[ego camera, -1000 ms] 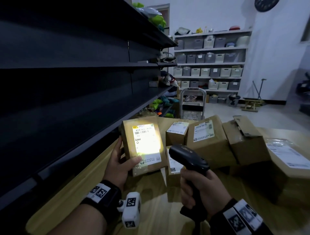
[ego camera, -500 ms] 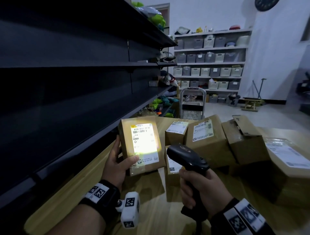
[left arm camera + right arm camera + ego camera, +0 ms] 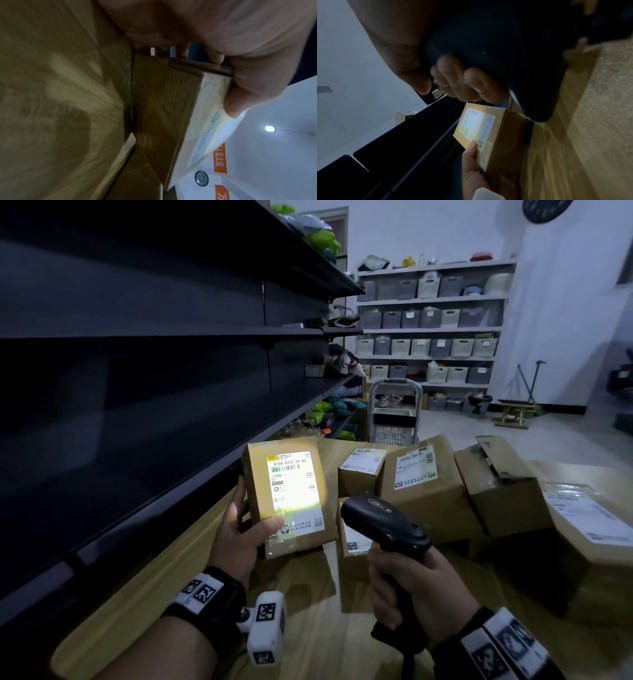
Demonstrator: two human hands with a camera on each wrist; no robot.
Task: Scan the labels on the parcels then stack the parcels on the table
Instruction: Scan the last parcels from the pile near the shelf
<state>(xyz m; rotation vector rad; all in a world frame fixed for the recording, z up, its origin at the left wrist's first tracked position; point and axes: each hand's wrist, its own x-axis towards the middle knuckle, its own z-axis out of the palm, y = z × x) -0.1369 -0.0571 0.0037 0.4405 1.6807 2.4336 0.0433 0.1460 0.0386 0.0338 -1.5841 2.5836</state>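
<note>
My left hand (image 3: pixel 245 529) grips a small brown parcel (image 3: pixel 291 494) by its lower left corner, thumb on its front, holding it upright above the wooden table (image 3: pixel 308 628). Its white label (image 3: pixel 294 487) faces me and is lit by the scanner's beam. My right hand (image 3: pixel 414 587) grips the handle of a black barcode scanner (image 3: pixel 380 517), whose head points at that label from the right. In the left wrist view my thumb (image 3: pixel 243 88) presses the parcel (image 3: pixel 171 108). The right wrist view shows the lit parcel (image 3: pixel 488 129) beyond the scanner (image 3: pixel 513 60).
Several more labelled parcels (image 3: pixel 421 484) lie in a cluster on the table behind the scanner, with a large one (image 3: pixel 589 542) at the right. A dark metal shelving unit (image 3: pixel 137 371) runs along the left edge. Shelves of bins (image 3: pixel 428 337) and a cart (image 3: pixel 394 419) stand farther back.
The parcel in my left hand has shifted slightly left and turned a little more upright, and the scanner's light now falls on the upper and middle label. The scanner stays aimed at it.
</note>
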